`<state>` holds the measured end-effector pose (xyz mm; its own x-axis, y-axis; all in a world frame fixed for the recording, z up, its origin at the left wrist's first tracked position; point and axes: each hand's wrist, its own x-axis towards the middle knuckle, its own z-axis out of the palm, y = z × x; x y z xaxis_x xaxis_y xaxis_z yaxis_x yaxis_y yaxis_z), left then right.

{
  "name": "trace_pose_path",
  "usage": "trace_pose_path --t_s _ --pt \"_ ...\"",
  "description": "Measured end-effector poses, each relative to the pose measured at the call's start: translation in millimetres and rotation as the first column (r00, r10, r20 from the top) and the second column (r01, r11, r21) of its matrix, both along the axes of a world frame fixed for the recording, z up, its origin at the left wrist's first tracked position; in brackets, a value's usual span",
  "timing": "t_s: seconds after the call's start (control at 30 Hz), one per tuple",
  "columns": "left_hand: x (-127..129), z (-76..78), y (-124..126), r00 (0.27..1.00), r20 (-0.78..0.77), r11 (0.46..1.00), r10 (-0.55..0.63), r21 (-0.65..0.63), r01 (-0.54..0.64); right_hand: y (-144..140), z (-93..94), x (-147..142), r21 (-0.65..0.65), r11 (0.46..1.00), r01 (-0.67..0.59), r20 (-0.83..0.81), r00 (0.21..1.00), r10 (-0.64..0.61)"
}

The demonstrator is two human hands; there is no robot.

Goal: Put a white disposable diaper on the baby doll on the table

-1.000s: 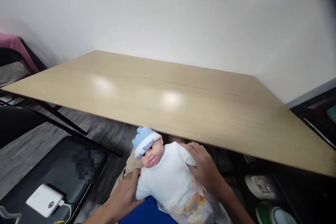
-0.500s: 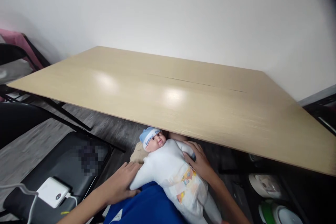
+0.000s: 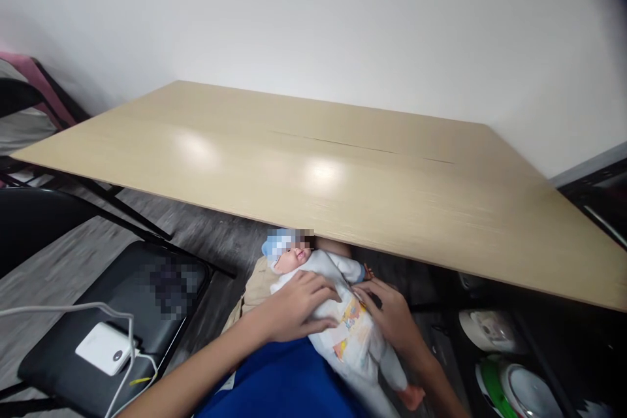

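A baby doll (image 3: 326, 266) in a white outfit and blue-and-white cap lies face up across my lap, its head by the table's near edge. Around its hips is a diaper (image 3: 360, 346) with a printed orange and yellow front band. My left hand (image 3: 306, 304) rests over the doll's chest, its fingers apart and slightly bent. At the doll's other side, my right hand (image 3: 386, 307) touches the diaper's upper edge with curved fingers, a gap showing between them. The doll's far arm sticks out above that hand, and one bare foot shows below.
A wooden table (image 3: 245, 163) stands in front against a white wall. On the black chair (image 3: 112, 281) at left sits a white power bank (image 3: 104, 348) with cables. Low on the right are a white container (image 3: 490, 331) and a green-and-white round item (image 3: 514, 385).
My left hand has moved right, from the doll's near arm onto its chest. My right hand has shifted slightly down toward the diaper's edge, off the doll's far arm.
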<state>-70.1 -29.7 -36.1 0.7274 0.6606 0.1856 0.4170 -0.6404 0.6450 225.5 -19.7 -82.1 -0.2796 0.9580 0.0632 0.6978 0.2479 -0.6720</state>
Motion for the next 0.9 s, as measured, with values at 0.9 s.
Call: trace_pose_path --t_s 0.9 --pt "96 -33.5 29 0.961 -0.241 0.986 -0.135 0.060 0.154 -77 20.7 28 -0.542 0.836 0.088 0.162 0.987 0.002"
